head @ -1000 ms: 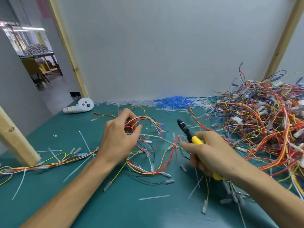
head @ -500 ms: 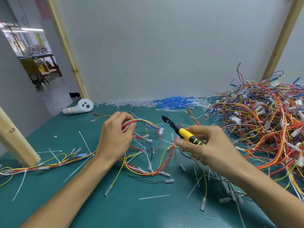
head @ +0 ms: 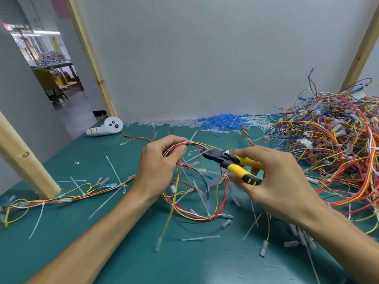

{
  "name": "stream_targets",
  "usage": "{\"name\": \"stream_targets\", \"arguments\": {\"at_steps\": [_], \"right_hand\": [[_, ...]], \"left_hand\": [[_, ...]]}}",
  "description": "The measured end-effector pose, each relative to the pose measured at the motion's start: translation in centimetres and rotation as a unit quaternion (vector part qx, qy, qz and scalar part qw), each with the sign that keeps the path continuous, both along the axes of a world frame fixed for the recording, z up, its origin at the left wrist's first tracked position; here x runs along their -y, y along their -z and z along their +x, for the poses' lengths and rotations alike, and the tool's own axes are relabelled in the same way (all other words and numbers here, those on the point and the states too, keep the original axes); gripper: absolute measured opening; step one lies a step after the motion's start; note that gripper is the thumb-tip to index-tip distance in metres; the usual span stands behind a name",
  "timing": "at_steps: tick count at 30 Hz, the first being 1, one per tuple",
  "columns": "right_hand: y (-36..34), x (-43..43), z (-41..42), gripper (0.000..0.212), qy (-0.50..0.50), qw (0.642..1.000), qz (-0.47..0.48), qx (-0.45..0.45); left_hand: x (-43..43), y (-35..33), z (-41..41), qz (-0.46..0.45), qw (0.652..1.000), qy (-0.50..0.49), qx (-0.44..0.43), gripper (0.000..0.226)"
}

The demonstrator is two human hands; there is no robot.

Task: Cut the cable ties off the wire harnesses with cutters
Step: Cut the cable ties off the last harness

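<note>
Across the green table mat [head: 102,249], items as follows.

Surroundings: tangled pile of harnesses [head: 328,152] at 2 o'clock, its red, yellow and orange loops running down close beside the right wrist. Heap of blue connectors [head: 221,119] at 12 o'clock, against the wall. White controller [head: 105,128] at 10 o'clock. Wooden post [head: 24,160] at 9 o'clock, with a second harness [head: 82,194] stretched flat beside its foot. Loose cut ties [head: 200,238] scattered from 5 to 8 o'clock.

Task item: wire harness [head: 196,210], centre, one end lifted, the rest looped on the mat between both forearms. White cable tie [head: 190,142] wraps the lifted bundle.

Left hand [head: 158,167]: thumb and curled fingers pinch the lifted bundle just left of the tie.

Right hand [head: 281,181]: fingers wrapped round the yellow handles of the cutters [head: 235,163], thumb on top. Handles slightly parted. Black nose points to 10 o'clock, just beside the bundle; contact with the tie cannot be told.
</note>
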State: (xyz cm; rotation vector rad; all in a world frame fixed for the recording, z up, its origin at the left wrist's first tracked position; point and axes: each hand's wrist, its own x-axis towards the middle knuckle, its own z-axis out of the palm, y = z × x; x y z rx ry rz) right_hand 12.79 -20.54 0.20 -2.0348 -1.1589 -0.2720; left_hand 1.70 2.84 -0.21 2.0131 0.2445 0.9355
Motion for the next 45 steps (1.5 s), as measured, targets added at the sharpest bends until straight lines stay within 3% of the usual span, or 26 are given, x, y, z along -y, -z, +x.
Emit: {"name": "stream_targets", "arguments": {"at_steps": [9, 23, 25, 28, 34, 39, 42, 45], "right_hand": [[-0.3, 0.1, -0.1, 0.036, 0.039, 0.996, -0.003, 0.080], [-0.4, -0.1, -0.4, 0.036, 0.023, 0.999, 0.005, 0.035], [-0.3, -0.1, -0.4, 0.027, 0.017, 0.999, 0.003, 0.030], [-0.2, 0.0, -0.1, 0.013, 0.007, 0.999, 0.002, -0.036], [-0.6, 0.0, 0.0, 0.022, -0.041, 0.981, -0.015, -0.187], [-1.4, 0.2, -0.1, 0.020, -0.117, 0.918, -0.010, -0.379], [-1.8, 0.3, -0.2, 0.018, -0.143, 0.906, -0.020, -0.397], [-1.5, 0.0, -0.5, 0.012, -0.105, 0.944, 0.000, -0.314]], "left_hand": [[1.7, -0.1, -0.5, 0.021, 0.999, 0.033, -0.015, 0.013], [2.2, -0.3, -0.9, 0.029, 0.999, 0.039, -0.012, 0.014], [2.3, -0.3, -1.0, 0.030, 0.999, 0.045, -0.008, 0.013], [2.3, -0.3, -1.1, 0.016, 0.998, 0.067, 0.003, 0.011], [2.3, -0.3, -0.9, 0.015, 0.997, 0.071, 0.014, 0.007], [2.2, -0.5, -1.1, 0.025, 0.996, 0.081, 0.021, 0.005], [2.3, -0.6, -1.2, 0.019, 0.996, 0.080, 0.024, 0.007], [2.1, -0.5, -1.1, 0.014, 0.997, 0.076, 0.024, 0.009]]}}
